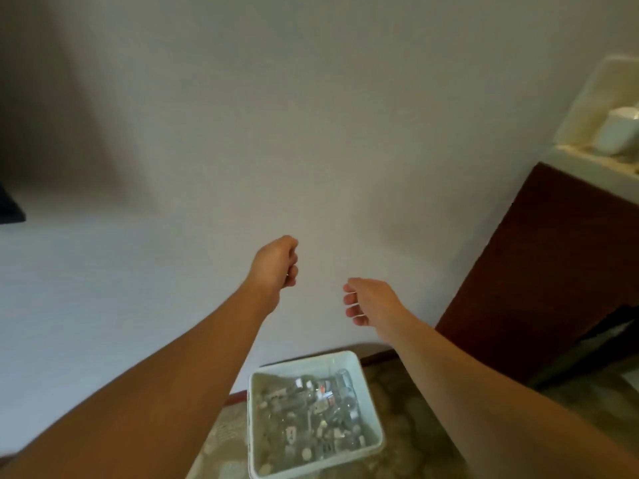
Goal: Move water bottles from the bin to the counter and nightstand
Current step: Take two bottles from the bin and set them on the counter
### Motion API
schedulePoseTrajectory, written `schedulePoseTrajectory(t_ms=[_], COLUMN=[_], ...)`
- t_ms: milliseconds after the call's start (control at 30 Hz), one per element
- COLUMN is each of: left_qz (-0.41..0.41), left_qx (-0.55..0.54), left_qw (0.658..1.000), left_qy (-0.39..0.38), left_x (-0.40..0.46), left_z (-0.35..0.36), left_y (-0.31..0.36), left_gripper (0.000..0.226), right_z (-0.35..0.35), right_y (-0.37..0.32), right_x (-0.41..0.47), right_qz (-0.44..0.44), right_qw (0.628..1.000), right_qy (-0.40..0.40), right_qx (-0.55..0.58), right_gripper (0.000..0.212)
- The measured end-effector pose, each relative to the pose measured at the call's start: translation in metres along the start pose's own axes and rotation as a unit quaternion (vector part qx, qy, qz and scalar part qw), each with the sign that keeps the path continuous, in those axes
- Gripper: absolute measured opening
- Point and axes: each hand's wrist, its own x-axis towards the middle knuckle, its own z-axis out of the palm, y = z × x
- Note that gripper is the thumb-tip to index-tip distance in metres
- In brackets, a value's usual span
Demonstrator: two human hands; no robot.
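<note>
A pale green plastic bin point(371, 421) sits on the patterned floor below my arms, against the wall. Clear water bottles point(313, 407) lie jumbled inside it. Both my arms reach forward above the bin. My left hand point(275, 262) is curled loosely with nothing in it. My right hand point(368, 300) hangs with fingers bent and slightly apart, also holding nothing. Both hands are well above the bin and apart from the bottles.
A dark brown wooden cabinet point(539, 281) with a light counter top point(594, 171) stands at the right, carrying a white container point(617, 133). A plain wall fills the view ahead. A dark object point(10, 207) juts in at the left edge.
</note>
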Motion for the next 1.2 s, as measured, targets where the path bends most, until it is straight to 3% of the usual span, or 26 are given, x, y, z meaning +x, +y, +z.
schedulePoseTrajectory(t_ms=[233,433,600,733,900,1033,1133,1200], left_qz=[-0.029,-0.037,-0.049,-0.055,-0.043,0.01,-0.067,-0.113], left_qx=[0.01,0.014,0.074,0.117,0.274,0.347,0.401,0.482], left_qw=[0.999,0.999,0.996,0.992,0.961,0.931,0.909,0.867], left_qy=[0.027,0.017,0.003,0.004,0.01,0.108,0.095,0.057], left_x=[0.106,0.186,0.242,0.281,0.31,0.318,0.324,0.329], left_z=[-0.017,-0.058,-0.089,-0.108,-0.118,-0.134,-0.145,-0.147], left_y=[-0.162,-0.356,-0.534,-0.638,-0.708,-0.727,-0.734,-0.74], left_gripper=[0.023,0.017,0.02,0.02,0.021,0.009,0.039,0.052], right_z=[0.051,0.133,0.188,0.212,0.227,0.239,0.253,0.265], right_y=[0.118,0.279,0.422,0.509,0.56,0.566,0.578,0.588], right_x=[0.14,0.271,0.361,0.419,0.46,0.47,0.467,0.461], right_qz=[0.049,0.08,0.101,0.112,0.159,0.235,0.256,0.306], right_qw=[0.998,0.996,0.995,0.994,0.986,0.968,0.964,0.948], right_qy=[-0.039,-0.02,-0.015,-0.013,-0.038,-0.082,-0.054,-0.075], right_qx=[-0.015,-0.015,-0.023,-0.015,-0.032,0.024,0.05,0.05], right_gripper=[0.018,0.018,0.018,0.018,0.02,0.023,0.025,0.03])
